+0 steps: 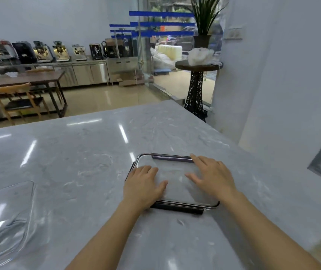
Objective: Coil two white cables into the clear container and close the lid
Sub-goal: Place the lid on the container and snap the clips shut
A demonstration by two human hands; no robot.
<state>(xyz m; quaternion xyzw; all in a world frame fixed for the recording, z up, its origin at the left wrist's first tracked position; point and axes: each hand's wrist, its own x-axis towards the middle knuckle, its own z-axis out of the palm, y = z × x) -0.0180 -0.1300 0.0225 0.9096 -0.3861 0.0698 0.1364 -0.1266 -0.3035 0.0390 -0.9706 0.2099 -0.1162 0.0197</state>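
A clear lid point(172, 172) with a dark rim and dark clip bars along its near and far edges lies flat on the marble counter. My left hand point(143, 187) rests palm down on its left part, fingers apart. My right hand point(212, 177) lies flat on its right part, fingertips near the far clip bar. At the left edge of the view stands the clear container point(6, 219), with white cable coiled inside as far as I can tell through the blur. Neither hand grips anything.
The grey marble counter point(89, 156) stretches far to the left and back. A white wall point(284, 94) runs along the right. Beyond the counter are a dark side table with a plant point(197, 67), a wooden table with chairs, and coffee machines.
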